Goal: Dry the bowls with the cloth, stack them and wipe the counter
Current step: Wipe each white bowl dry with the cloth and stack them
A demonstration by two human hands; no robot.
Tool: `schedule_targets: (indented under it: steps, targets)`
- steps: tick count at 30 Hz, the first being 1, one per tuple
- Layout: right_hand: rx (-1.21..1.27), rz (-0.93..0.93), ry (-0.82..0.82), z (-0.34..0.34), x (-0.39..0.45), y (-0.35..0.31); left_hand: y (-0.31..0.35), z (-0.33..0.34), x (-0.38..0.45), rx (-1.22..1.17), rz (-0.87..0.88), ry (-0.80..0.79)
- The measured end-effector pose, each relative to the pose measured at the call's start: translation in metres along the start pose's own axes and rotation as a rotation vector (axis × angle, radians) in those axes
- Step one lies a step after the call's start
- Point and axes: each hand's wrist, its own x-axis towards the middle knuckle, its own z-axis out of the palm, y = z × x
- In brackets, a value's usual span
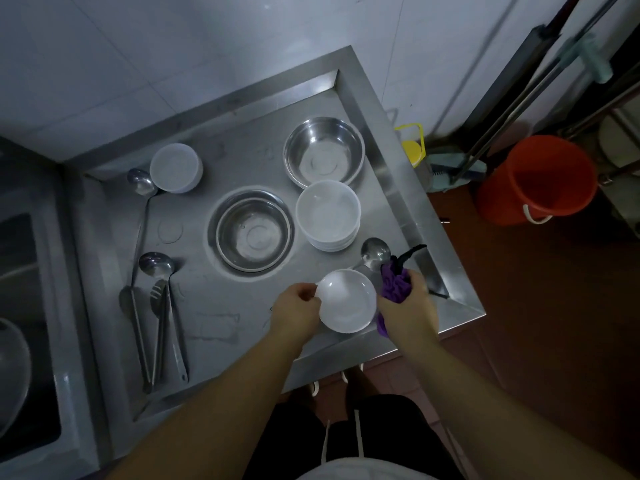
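White bowl (347, 299), empty, pinched by left hand (297, 306); right hand (408, 299) clutches purple cloth (394, 287).

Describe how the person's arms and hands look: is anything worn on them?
Both arms are bare all along the part in view; no sleeve shows. The left hand and the right hand wear no gloves, and no watch, ring or bracelet shows. Lower in the view the person wears dark shorts with white drawstrings.

No legible text anywhere; view dim.
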Motion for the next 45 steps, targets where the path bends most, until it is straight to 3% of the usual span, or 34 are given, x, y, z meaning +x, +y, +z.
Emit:
schedule_targets:
  steps: [6, 10, 18, 24, 33, 39, 42, 45]
  targets:
    - [-0.029, -0.134, 0.008, -0.023, -0.012, -0.028, 0.012, -0.032, -0.012, 0.187, 0.108, -0.008]
    - [-0.041, -0.247, -0.092, -0.017, -0.025, -0.053, 0.009, -0.057, -0.020, 0.370, 0.152, 0.035]
    - [-0.243, -0.468, -0.317, 0.052, -0.059, -0.091, -0.020, -0.127, -0.022, 0.478, 0.149, 0.097]
    - [-0.402, -0.418, -0.516, 0.111, -0.062, -0.127, -0.041, -0.188, 0.005, 0.544, 0.125, 0.091]
    - [-0.684, -0.515, -0.470, 0.200, -0.037, -0.178, -0.027, -0.272, 0.086, 0.683, 0.191, 0.086]
    - [-0.759, -0.439, -0.432, 0.244, -0.011, -0.199, 0.013, -0.311, 0.152, 0.733, 0.270, 0.120]
    - [-0.744, -0.417, -0.398, 0.259, -0.002, -0.203, 0.033, -0.320, 0.185, 0.704, 0.305, 0.146]
    - [-0.725, -0.401, -0.376, 0.270, 0.006, -0.203, 0.051, -0.318, 0.215, 0.511, 0.268, 0.177]
